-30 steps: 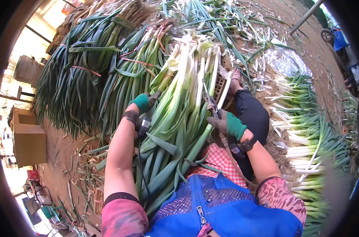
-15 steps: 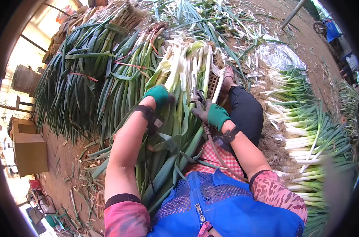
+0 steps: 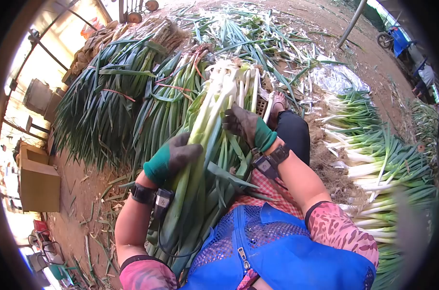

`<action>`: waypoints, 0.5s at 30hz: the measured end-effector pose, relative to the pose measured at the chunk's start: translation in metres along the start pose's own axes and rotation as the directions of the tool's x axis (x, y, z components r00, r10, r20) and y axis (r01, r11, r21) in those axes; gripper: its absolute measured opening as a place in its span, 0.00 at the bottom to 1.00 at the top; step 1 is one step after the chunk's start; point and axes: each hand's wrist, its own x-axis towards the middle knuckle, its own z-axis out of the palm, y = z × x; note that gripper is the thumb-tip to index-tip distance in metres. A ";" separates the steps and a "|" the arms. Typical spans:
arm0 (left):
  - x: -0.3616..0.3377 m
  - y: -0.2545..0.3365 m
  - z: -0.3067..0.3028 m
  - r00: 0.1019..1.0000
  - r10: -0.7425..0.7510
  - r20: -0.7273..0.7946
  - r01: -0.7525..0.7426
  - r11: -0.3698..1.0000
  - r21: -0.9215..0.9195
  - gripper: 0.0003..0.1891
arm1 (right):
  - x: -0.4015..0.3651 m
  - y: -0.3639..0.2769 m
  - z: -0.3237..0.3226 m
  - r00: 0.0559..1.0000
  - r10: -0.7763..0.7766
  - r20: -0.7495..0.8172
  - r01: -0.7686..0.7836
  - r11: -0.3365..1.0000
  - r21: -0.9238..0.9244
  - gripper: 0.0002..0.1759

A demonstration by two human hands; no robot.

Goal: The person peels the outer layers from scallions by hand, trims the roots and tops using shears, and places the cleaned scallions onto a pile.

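Both hands wear green gloves with dark fingers. My left hand [image 3: 175,157] is wrapped round the green middle of a large leek [image 3: 193,140], which lies lengthwise over the pile in front of me. Higher up, beside the leek's pale stem, my right hand [image 3: 248,126] has its fingers curled in against a leaf; what it grips is too hidden to make out. White stems [image 3: 251,87] of other leeks lie beyond the hands, over a brown plastic crate [image 3: 261,106].
Tied leek bundles [image 3: 108,96] lie to the left. Rows of trimmed leeks [image 3: 369,169] with roots lie on the right, below a silvery sheet [image 3: 338,77]. Loose leaves [image 3: 243,29] are scattered at the far side. A cardboard box [image 3: 39,186] stands at left.
My left hand has moved down and toward me, now round a large leek. My right hand has lifted away from the nozzle-like tool and hose, which no longer show. The view has shifted slightly.
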 end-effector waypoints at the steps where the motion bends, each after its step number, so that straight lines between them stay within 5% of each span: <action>1: -0.008 -0.008 0.004 0.998 0.049 0.040 -0.048 0.999 -0.011 0.26 | -0.004 -0.012 0.015 0.999 0.036 0.040 -0.046 0.951 0.306 0.22; 3: -0.028 -0.012 0.012 0.999 0.045 0.013 -0.046 0.973 0.226 0.28 | 0.009 -0.019 0.022 0.995 -0.011 0.096 -0.039 0.863 0.504 0.21; 4: -0.028 -0.023 0.003 0.996 0.082 0.023 -0.085 0.964 0.251 0.28 | 0.013 -0.027 0.030 0.999 0.044 0.021 -0.049 0.894 0.446 0.21; 5: -0.029 -0.034 -0.006 0.992 0.120 0.033 -0.124 0.953 0.277 0.28 | 0.007 -0.027 0.036 0.993 -0.101 0.063 0.068 0.915 0.397 0.21; 8: -0.061 -0.011 -0.005 0.957 0.258 0.136 -0.249 0.965 -0.082 0.26 | -0.029 -0.058 0.061 0.928 -0.352 0.123 0.297 0.898 0.326 0.23; 10: -0.071 0.015 0.006 0.975 0.210 0.072 -0.214 0.975 0.061 0.25 | -0.038 -0.067 0.075 0.827 -0.532 0.183 0.554 0.825 -0.107 0.19; 11: -0.072 0.025 0.011 0.982 0.184 0.035 -0.187 0.973 0.133 0.25 | -0.042 -0.078 0.087 0.935 -0.329 0.130 0.341 0.936 -0.087 0.17; 12: -0.061 0.022 0.014 0.971 0.234 -0.040 -0.228 0.967 0.117 0.22 | -0.047 -0.080 0.096 0.910 -0.384 0.158 0.396 0.916 -0.054 0.17; 15: -0.048 0.019 0.018 0.927 0.267 -0.262 -0.305 0.945 -0.115 0.21 | -0.032 -0.074 0.089 0.970 -0.231 0.074 0.232 0.973 -0.014 0.17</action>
